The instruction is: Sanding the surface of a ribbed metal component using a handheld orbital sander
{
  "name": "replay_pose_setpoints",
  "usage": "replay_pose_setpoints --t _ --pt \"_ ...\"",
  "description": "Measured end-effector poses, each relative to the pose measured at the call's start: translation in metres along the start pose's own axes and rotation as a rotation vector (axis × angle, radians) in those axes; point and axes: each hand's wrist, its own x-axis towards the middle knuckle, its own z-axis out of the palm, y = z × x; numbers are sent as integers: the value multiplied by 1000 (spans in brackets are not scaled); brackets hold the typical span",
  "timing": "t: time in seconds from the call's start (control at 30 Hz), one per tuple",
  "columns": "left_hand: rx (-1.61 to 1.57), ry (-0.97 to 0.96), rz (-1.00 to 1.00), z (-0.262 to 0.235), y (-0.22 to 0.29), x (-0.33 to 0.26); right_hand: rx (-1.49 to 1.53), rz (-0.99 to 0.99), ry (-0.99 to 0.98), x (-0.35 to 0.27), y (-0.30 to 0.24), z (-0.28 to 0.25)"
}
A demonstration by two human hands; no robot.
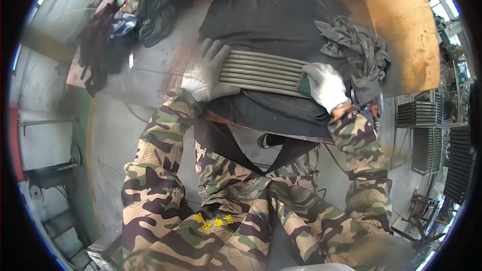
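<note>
holding: your left hand (206, 73) lies flat, fingers spread, on the left end of the ribbed metal grille (263, 73)
right hand: your right hand (326, 86) is closed around a green scouring pad (304, 85), pressed to the grille's right end
grille: lies across the dark cloth (271, 20) on the workbench (150, 65), close to your waist
step: looks like scrubbing the bars, mid-pass
next: likely a steady stroke along the bars, left hand bracing
nearby: grey rags (359, 45) just beyond your right hand; stacked grilles (427, 135) far right
</note>
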Motion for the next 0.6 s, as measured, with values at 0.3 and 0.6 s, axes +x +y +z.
replay_pose_setpoints --t 0.3,0.6 --pt "-5 17 45 6 2 -14 -127 -87 -5 -5 -72 9" --pt "-165 72 51 -2 -14 -30 115 -278 78 80 -181 100"
